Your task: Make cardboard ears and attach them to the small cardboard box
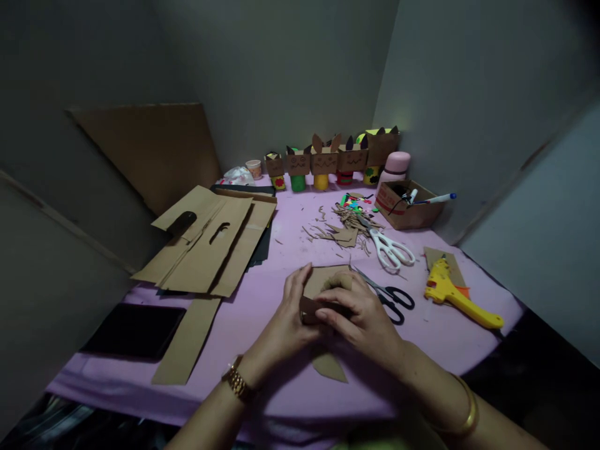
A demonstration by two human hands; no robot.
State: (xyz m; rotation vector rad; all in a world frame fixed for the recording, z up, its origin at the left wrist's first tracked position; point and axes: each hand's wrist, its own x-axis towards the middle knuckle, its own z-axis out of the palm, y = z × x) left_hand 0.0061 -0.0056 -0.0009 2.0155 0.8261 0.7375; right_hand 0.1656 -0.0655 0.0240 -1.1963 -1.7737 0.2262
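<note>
Between my two hands is a small brown cardboard piece (309, 306), partly hidden by the fingers. My left hand (293, 309) grips its left side, with the wrist wearing a watch. Fingers of my right hand (360, 312) pinch it from the right, and a curved strip (338, 282) shows above them. Behind the hands lies a flat cardboard sheet (323, 273). A leaf-shaped cardboard cutout (330, 367) rests on the cloth below them. Black-handled scissors (391, 301) lie just right of my right hand.
Cardboard scraps (349, 228) and white scissors (391, 250) lie beyond the hands. On the right are a yellow glue gun (462, 300) and an open box (407, 209) with pens. Large cardboard pieces (206, 250) and a dark tablet (134, 331) lie left. Several animal-faced cardboard figures (324, 164) stand behind.
</note>
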